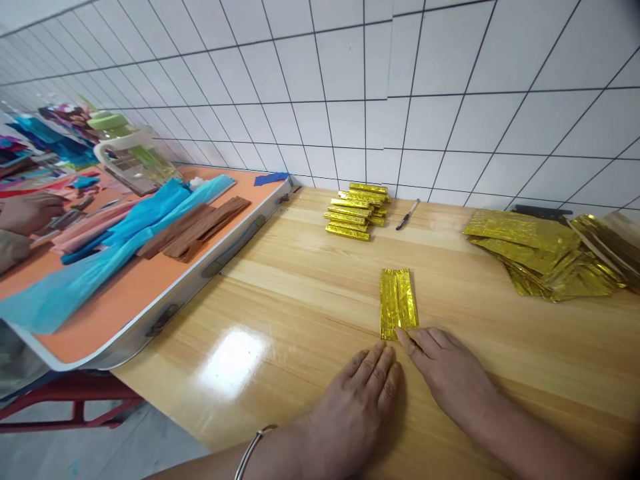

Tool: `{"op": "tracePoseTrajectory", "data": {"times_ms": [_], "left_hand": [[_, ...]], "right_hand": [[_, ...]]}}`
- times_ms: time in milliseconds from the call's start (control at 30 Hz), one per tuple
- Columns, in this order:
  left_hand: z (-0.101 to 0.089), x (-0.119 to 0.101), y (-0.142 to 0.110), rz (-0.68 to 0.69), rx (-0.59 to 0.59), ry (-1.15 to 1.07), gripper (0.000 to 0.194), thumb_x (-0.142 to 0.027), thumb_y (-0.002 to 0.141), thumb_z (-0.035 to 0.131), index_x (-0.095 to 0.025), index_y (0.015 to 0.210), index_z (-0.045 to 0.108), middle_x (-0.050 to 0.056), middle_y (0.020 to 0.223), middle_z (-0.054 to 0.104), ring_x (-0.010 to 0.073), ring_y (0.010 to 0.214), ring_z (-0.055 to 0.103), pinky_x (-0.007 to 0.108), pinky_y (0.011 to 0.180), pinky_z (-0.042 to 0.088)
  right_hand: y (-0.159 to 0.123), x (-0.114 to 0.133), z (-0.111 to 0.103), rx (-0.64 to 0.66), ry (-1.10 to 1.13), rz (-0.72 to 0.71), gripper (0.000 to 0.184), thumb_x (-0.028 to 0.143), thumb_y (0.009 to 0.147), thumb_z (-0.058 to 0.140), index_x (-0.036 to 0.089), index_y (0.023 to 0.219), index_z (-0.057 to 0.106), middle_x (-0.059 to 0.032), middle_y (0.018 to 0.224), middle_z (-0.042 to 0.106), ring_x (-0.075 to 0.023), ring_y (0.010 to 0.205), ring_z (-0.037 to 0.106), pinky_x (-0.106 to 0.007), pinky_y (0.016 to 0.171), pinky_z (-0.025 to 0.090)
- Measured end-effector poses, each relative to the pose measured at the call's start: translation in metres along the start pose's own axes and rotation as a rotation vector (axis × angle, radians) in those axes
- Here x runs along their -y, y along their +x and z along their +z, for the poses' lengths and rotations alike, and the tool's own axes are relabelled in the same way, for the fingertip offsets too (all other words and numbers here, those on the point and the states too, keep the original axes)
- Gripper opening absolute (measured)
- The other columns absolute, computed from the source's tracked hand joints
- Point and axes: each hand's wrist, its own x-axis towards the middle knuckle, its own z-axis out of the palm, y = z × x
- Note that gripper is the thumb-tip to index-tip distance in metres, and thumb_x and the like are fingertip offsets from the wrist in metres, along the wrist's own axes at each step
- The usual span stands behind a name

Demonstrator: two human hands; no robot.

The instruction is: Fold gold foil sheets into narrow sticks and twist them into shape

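A creased strip of gold foil paper point(398, 303) lies flat on the wooden table, its folds running lengthwise. My left hand point(357, 400) rests palm down just below its near edge, fingers stretched out and close together, holding nothing; whether the fingertips touch the foil I cannot tell. With extended fingers, my right hand point(450, 370) touches the foil's near right corner, palm down. Farther back sits a pile of narrow folded gold foil strips point(353, 217). On the right, a loose stack of wider gold foil sheets point(540, 253) spreads over the table.
A pen point(409, 215) lies near the tiled wall point(345, 87). Left of the wooden table point(290, 280), an orange-topped table point(165, 293) bears blue cloth-like strips point(150, 220), brown strips point(200, 230) and a clear jug point(145, 157). Another person's hand point(30, 213) is at its far left.
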Motion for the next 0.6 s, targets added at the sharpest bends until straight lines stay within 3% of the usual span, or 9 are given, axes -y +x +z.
{"op": "tracePoseTrajectory", "data": {"times_ms": [167, 300, 600], "left_hand": [[-0.006, 0.007, 0.004, 0.013, -0.007, -0.066, 0.047, -0.028, 0.097, 0.027, -0.011, 0.14, 0.027, 0.011, 0.147, 0.025, 0.0231, 0.136, 0.022, 0.036, 0.109, 0.023], [-0.002, 0.009, 0.012, -0.074, -0.005, -0.138, 0.059, -0.044, 0.096, 0.023, -0.006, 0.141, 0.023, 0.015, 0.145, 0.029, 0.0252, 0.135, 0.025, 0.037, 0.109, 0.02], [-0.002, 0.011, 0.026, -0.095, 0.019, -0.168, 0.065, -0.057, 0.09, 0.03, -0.008, 0.132, 0.04, 0.016, 0.128, 0.048, 0.027, 0.121, 0.041, 0.038, 0.098, 0.03]], "right_hand": [[0.0, 0.001, 0.0, -0.014, 0.006, 0.002, 0.052, 0.005, 0.076, 0.047, 0.012, 0.127, 0.047, -0.0124, 0.106, 0.061, -0.0264, 0.095, 0.052, -0.041, 0.081, 0.047], [-0.001, -0.001, 0.002, 0.015, 0.0, 0.002, 0.055, 0.004, 0.075, 0.047, 0.014, 0.129, 0.046, -0.0116, 0.108, 0.06, -0.0264, 0.096, 0.051, -0.041, 0.081, 0.047], [0.003, -0.022, -0.005, 0.007, 0.134, 0.016, 0.062, -0.003, 0.073, 0.046, 0.026, 0.128, 0.049, -0.0064, 0.109, 0.06, -0.0223, 0.095, 0.051, -0.038, 0.08, 0.045]]}}
